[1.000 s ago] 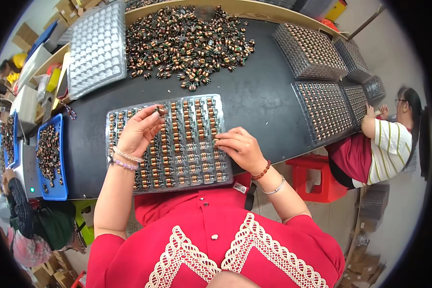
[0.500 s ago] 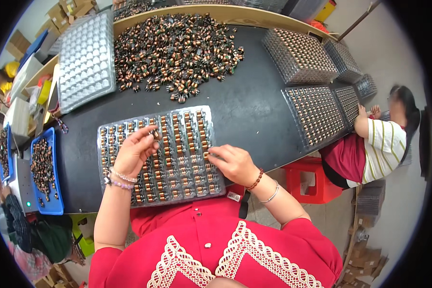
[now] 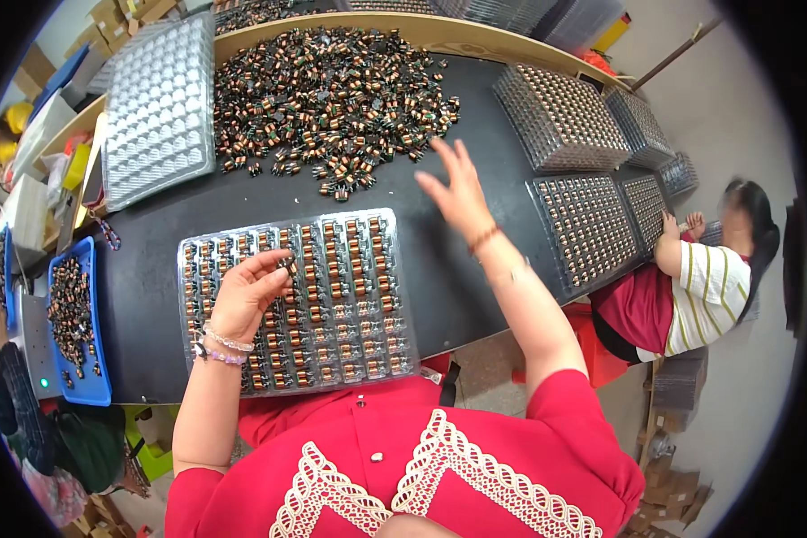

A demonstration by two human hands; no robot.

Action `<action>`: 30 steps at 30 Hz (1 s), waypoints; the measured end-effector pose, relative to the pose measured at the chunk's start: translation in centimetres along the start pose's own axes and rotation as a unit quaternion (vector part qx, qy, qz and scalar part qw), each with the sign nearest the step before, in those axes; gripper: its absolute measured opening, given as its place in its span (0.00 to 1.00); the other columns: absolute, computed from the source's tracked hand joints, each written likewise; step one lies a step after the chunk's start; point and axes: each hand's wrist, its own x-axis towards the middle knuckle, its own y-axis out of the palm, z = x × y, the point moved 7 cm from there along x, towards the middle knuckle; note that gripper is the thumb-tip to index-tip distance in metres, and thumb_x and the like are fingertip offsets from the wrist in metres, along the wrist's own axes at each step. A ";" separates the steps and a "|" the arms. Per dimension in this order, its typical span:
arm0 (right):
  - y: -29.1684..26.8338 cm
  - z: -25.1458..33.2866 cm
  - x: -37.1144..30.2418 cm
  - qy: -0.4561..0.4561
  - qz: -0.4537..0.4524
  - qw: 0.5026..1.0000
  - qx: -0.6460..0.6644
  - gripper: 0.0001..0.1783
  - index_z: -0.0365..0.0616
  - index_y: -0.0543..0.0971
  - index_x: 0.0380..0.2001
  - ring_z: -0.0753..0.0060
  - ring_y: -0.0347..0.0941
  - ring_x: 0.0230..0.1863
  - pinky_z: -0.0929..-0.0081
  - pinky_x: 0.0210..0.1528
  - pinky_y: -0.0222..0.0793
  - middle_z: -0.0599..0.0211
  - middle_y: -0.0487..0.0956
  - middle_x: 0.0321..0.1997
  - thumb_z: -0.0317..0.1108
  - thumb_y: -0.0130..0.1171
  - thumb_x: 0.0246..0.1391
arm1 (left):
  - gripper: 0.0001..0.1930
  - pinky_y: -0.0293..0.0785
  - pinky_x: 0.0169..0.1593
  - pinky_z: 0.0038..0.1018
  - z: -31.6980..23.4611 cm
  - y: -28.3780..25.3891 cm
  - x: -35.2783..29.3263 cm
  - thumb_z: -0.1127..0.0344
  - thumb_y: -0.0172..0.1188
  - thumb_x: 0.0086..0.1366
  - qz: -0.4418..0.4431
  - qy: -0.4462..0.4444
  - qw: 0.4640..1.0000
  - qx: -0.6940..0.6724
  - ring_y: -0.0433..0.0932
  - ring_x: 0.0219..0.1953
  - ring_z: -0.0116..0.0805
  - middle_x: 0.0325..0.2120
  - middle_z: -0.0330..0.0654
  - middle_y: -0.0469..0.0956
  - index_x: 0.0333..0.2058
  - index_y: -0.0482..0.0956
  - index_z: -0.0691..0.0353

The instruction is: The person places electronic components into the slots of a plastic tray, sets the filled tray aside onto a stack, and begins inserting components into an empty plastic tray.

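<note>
A clear plastic tray [image 3: 407, 345] lies at the table's near edge, many of its pockets filled with small copper-wound coils [image 3: 359, 269]. Some pockets toward its lower right look paler, without copper showing. My left hand [image 3: 247, 300] hovers above the tray's middle, finger and thumb pinching a coil [image 3: 289, 266]. Beyond the tray's right corner, my right hand [image 3: 462, 197] is stretched out with fingers spread and nothing in them. Its fingertips are close to the right edge of a big heap of loose coils [image 3: 323, 108].
Stacked empty trays [image 3: 160, 112] stand left of the heap. A blue bin [image 3: 103, 359] of coils sits at far left. Filled trays [image 3: 592, 224] and a tall tray stack [image 3: 560, 117] occupy the right. A co-worker [image 3: 713, 278] sits there; another person's sleeve [image 3: 27, 394] shows at left.
My right hand has left the tray's right side and moved up and away toward the heap, its fingers opening. My left hand stays over the tray with its coil.
</note>
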 end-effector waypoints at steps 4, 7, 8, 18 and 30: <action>4.5 -6.5 4.4 0.164 0.089 0.981 -0.055 0.50 0.58 0.60 0.62 0.42 0.47 0.67 0.54 0.64 0.49 0.36 0.51 0.65 0.58 0.67 0.34 | 0.17 0.75 0.40 0.18 -0.8 0.2 -1.0 0.73 0.59 0.59 0.018 -0.002 1.000 0.002 0.76 0.34 0.22 0.32 0.36 0.77 0.48 0.73 0.66; 5.4 -5.0 5.2 0.136 0.115 0.980 -0.090 0.41 0.61 0.67 0.57 0.43 0.54 0.63 0.58 0.60 0.56 0.40 0.59 0.61 0.49 0.70 0.35 | 0.16 0.74 0.40 0.18 -1.0 -0.7 -1.9 0.72 0.59 0.59 0.008 0.016 1.000 0.010 0.76 0.34 0.22 0.32 0.36 0.77 0.47 0.74 0.66; 5.7 -4.5 5.1 0.133 0.136 0.977 -0.098 0.37 0.62 0.70 0.54 0.45 0.57 0.61 0.60 0.58 0.60 0.43 0.63 0.59 0.45 0.70 0.36 | 0.16 0.73 0.39 0.18 -1.1 -1.0 -2.2 0.72 0.59 0.59 0.001 0.019 1.000 0.013 0.75 0.33 0.22 0.32 0.36 0.77 0.47 0.74 0.65; 6.6 1.3 2.7 0.169 0.141 0.909 0.355 0.15 0.42 0.77 0.38 0.87 0.70 0.25 0.85 0.27 0.70 0.75 0.75 0.28 0.18 0.59 0.44 | 0.19 0.73 0.41 0.18 -0.3 1.3 -1.4 0.74 0.58 0.58 0.039 0.018 0.999 -0.003 0.75 0.36 0.22 0.34 0.37 0.77 0.50 0.73 0.65; 4.0 12.6 -4.1 -0.161 0.190 0.968 0.030 0.18 0.47 0.74 0.43 0.60 0.73 0.32 0.67 0.34 0.71 0.62 0.75 0.33 0.34 0.61 0.46 | 0.11 0.71 0.33 0.21 -0.5 4.2 -4.0 0.77 0.63 0.50 -0.010 0.240 0.899 0.366 0.75 0.28 0.26 0.25 0.37 0.76 0.34 0.80 0.62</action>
